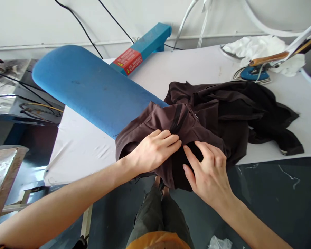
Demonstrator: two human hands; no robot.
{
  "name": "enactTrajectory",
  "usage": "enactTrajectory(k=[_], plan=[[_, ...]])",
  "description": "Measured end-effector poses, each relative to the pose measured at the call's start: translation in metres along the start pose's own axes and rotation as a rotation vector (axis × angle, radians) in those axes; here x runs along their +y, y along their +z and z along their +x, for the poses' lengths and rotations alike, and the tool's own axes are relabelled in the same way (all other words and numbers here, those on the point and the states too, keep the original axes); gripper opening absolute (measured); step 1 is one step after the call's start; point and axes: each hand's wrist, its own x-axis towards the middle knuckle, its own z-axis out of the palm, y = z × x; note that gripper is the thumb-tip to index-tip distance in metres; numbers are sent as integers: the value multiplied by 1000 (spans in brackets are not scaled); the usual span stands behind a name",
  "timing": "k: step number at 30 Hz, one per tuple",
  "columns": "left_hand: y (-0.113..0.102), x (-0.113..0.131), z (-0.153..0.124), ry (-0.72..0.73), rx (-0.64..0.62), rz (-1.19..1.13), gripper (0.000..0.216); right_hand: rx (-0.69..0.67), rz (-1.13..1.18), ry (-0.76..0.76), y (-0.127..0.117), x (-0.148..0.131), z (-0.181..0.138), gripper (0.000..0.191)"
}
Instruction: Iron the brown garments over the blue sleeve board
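Head view: here's the brown garment over the near-right end of the blue board; left hand curled, pinching it; right hand half-open against it, grip unclear. Looks soft, limp, light; best taken by its edges.

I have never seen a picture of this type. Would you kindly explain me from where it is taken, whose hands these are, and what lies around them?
There is no machine arm here: one camera on a person's head looks down at their own bare hands. The left hand has its fingers curled on a dark brown garment; the right hand touches it too, thumb and fingers apart. The garment lies partly over a blue padded pressing board, partly on the white-covered table. A blue iron with a brown handle stands at the right, near crumpled white cloth.
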Motion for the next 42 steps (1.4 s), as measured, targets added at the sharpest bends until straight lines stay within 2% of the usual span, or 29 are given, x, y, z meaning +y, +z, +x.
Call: enactTrajectory(k=[4, 7, 11, 14, 19, 22, 24, 27, 32, 37, 42], plan=[[-3, 1, -1, 30, -26, 31, 30, -83, 27, -53, -3, 5, 2, 44], [0, 0, -3, 63, 19, 50, 30, -138, 48, -80, -4, 9, 1, 46], [10, -5, -9, 105, 117, 31, 31, -123, 50, -46, -7, 12, 2, 45], [13, -10, -12, 125, 124, 30, 34, -89, 47, -51, -9, 16, 5, 41], [0, -8, -5, 129, 18, 37, 31, -124, 38, -102, -7, 17, 5, 44], [-8, 2, 7, 41, -37, 45, 27, -128, 43, -100, -4, 15, 3, 46], [-8, 9, 15, -22, -47, 59, 27, -123, 48, -94, -4, 15, 3, 46], [0, 13, 21, -22, -27, 35, 29, -122, 58, -94, -4, 16, 4, 46], [7, 8, 16, 16, -23, -60, 32, -119, 89, -108, -2, 21, 0, 48], [-2, 9, 10, 2, -151, -34, 33, -63, 156, -133, -1, 26, -7, 54], [-7, 21, 7, -59, -253, 6, 38, 14, 212, -145, -5, 25, 13, 51]])
